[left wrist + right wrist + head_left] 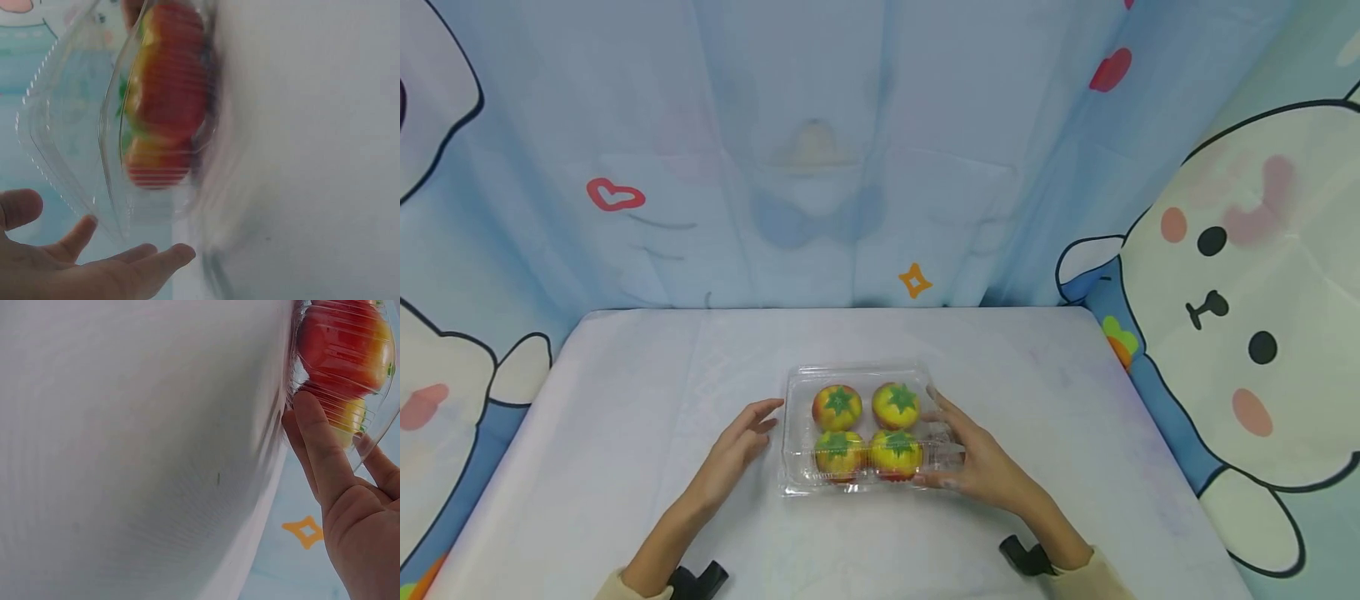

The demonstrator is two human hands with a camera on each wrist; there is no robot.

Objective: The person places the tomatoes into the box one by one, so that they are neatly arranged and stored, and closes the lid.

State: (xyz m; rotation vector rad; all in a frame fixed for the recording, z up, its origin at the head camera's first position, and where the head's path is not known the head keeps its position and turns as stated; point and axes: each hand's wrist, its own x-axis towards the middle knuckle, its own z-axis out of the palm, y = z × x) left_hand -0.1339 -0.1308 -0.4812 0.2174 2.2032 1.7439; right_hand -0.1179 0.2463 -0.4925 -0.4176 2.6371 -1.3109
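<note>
A clear plastic clamshell box [799,479] lies on the white table, holding several red-and-yellow fruits [838,406] with green star-shaped tops. In the left wrist view, the clear lid [78,112] slants up away from the fruits. My left hand [741,442] is by the box's left edge, fingers extended; whether the fingertips touch the plastic I cannot tell. Around the right end spreads my right hand [973,458], thumb at the near side and fingers farther back. Its long fingers lie fairly straight against the clear side in the right wrist view.
White cloth covers the table [647,392]. Behind it hangs a light blue curtain [820,100], and printed cartoon panels [1285,275] stand at both sides. Black wrist mounts [1026,557] are strapped on both wrists.
</note>
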